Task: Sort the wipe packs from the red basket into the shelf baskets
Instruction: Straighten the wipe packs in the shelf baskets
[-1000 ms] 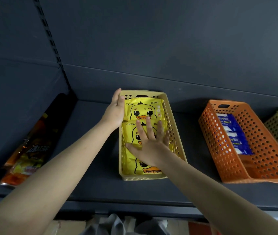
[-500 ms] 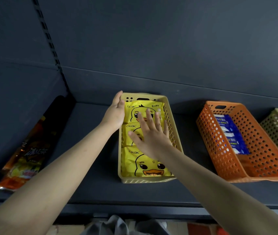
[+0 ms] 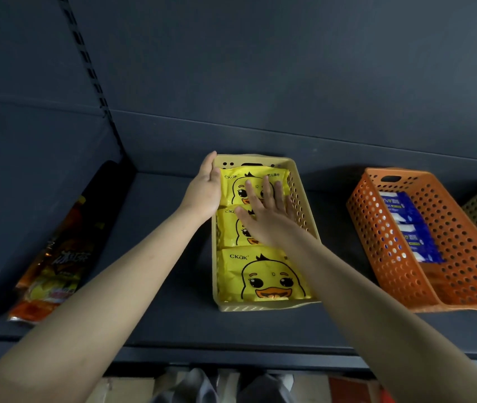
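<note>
Three yellow duck wipe packs (image 3: 263,279) lie in a row inside the beige basket (image 3: 304,205) on the dark shelf (image 3: 159,286). The right hand (image 3: 266,216) lies flat with fingers spread over the far and middle packs, holding nothing. The left hand (image 3: 206,190) is open and cupped against the basket's left rim by the far pack; whether its fingers touch the pack itself is hard to tell. The step looks like settling the packs into place. To do it well, press evenly with the palm, not the fingertips, so the soft packs lie flat without creasing, while the left hand braces the basket against sliding. The orange basket (image 3: 376,242) to the right holds blue wipe packs (image 3: 408,225); the red basket is out of view
</note>
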`<action>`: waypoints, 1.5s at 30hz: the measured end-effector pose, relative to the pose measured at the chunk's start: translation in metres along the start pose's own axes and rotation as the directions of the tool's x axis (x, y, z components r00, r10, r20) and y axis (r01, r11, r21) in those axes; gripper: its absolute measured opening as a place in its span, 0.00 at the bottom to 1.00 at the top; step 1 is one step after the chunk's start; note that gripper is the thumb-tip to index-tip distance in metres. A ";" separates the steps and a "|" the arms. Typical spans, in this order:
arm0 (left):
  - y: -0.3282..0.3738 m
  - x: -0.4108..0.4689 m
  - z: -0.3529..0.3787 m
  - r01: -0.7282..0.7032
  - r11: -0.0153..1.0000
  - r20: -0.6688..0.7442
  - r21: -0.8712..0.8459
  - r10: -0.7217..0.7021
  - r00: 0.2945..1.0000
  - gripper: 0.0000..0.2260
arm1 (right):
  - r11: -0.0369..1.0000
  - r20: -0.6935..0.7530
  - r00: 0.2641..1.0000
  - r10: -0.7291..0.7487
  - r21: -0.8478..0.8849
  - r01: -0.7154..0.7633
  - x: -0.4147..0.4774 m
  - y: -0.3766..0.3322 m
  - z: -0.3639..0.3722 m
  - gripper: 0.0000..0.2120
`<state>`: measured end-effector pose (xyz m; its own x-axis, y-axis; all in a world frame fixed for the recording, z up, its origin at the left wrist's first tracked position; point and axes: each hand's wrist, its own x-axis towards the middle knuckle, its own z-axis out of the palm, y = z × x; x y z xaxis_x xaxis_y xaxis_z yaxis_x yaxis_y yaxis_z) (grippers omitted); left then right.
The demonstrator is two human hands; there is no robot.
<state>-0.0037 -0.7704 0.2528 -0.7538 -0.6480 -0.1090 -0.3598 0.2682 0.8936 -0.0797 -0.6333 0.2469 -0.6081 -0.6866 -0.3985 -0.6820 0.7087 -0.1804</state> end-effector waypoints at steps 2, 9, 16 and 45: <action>0.004 0.002 0.000 0.013 0.999 -0.013 0.049 -0.012 1.000 0.21 | 1.000 -0.007 1.000 -0.011 0.012 0.011 0.006 0.003 -0.011 0.32; 0.010 0.016 0.000 0.013 0.991 -0.028 0.134 -0.009 1.000 0.21 | 0.998 -0.085 0.996 -0.002 0.059 0.007 0.028 0.003 -0.013 0.30; 0.005 0.015 -0.003 -0.004 0.988 0.006 0.153 0.003 1.000 0.22 | 0.985 -0.037 0.999 -0.028 0.167 0.034 -0.033 -0.006 -0.020 0.30; 0.139 -0.038 0.081 -0.434 0.815 0.074 0.385 0.441 0.894 0.18 | 0.982 -0.591 0.798 0.117 0.190 -0.003 -0.122 0.195 -0.113 0.25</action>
<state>-0.0693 -0.6509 0.3457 -0.8734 -0.4087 0.2649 -0.1778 0.7740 0.6077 -0.1845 -0.4297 0.3619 -0.8052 -0.5609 0.1924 -0.5905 0.7286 -0.3472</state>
